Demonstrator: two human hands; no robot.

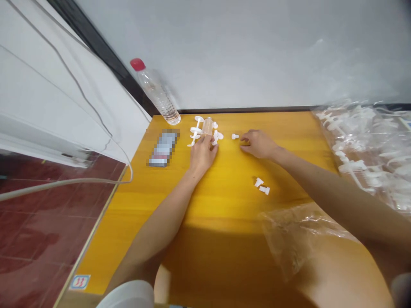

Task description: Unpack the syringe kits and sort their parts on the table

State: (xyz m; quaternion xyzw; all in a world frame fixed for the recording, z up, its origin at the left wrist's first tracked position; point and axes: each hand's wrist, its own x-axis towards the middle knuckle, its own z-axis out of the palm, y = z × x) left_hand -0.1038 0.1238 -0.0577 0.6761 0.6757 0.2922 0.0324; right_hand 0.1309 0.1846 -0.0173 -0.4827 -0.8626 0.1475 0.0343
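My left hand [203, 155] rests at the near end of a clear ribbed plastic cylinder [207, 125], its fingertips touching it and its thumb held apart. Left of the cylinder lies a white plastic piece with round discs on a stem [196, 129], like a plunger. Small white plastic parts [217, 136] sit close on its right side. My right hand [258, 144] is just right of a single small white plug-like part [235, 136]. Its thumb and fingers are curved and parted, with nothing seen between them. Two more small white parts [261, 186] lie nearer to me.
A bottle with a red cap [157, 96] stands at the back left, near a blurred phone [163, 148]. Clear bags of white plastic parts [362, 149] cover the right side. A crumpled clear bag [298, 231] lies in front. A wall edges the table's [224, 201] back; a cable [80, 181] hangs left.
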